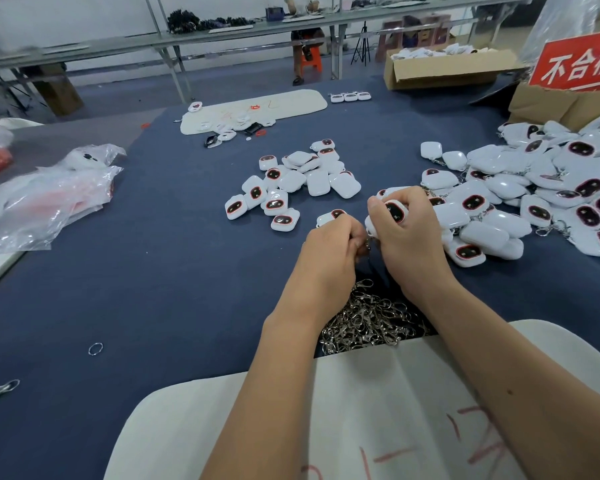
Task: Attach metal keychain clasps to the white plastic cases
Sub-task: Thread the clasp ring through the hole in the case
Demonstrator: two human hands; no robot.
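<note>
Gripping white case (pixel 394 211), right hand (pixel 407 233); left hand (pixel 329 252) pinching clasp (pixel 367 244).

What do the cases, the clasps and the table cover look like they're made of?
Cases: likely glossy white plastic, with sharp highlights. Clasps: bright silvery metal, glinting, thin wire-like loops. Table cover: matte dark blue, probably felt or fabric, with no reflections.

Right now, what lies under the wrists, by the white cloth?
A heap of metal clasps on the blue table. The forearms and the white cloth cover its edges, so its extent is unknown.
</note>
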